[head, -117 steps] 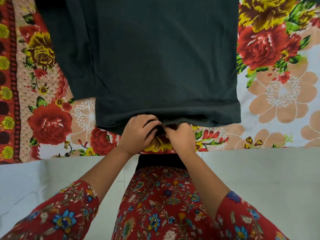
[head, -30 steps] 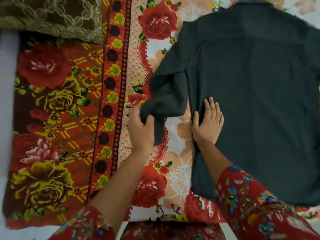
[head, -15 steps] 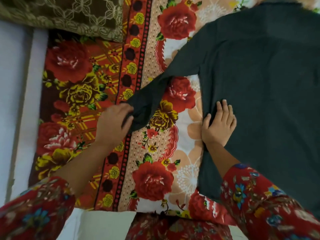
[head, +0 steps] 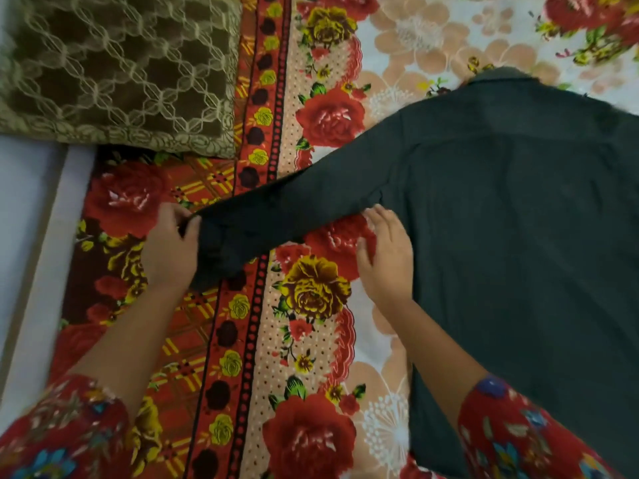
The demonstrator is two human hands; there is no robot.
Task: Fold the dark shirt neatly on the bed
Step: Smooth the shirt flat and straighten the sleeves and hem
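Observation:
The dark shirt (head: 518,236) lies back-up on the flowered bed sheet (head: 311,305), its body filling the right half of the view and its collar at the top. Its left sleeve (head: 294,205) stretches out leftward and down across the sheet. My left hand (head: 171,252) is shut on the sleeve's cuff end, which bunches below my thumb. My right hand (head: 385,257) hovers with spread fingers just under the armpit, at the shirt's left side edge, holding nothing.
A brown lace-patterned pillow (head: 117,70) lies at the top left. The bed's left edge (head: 52,236) runs down the left side, with a pale floor beyond it. My red flowered sleeves fill the bottom corners.
My left hand has pulled the sleeve outward to the left until it lies straight. My right hand has slid off the shirt's body toward the armpit edge. The view has shifted left.

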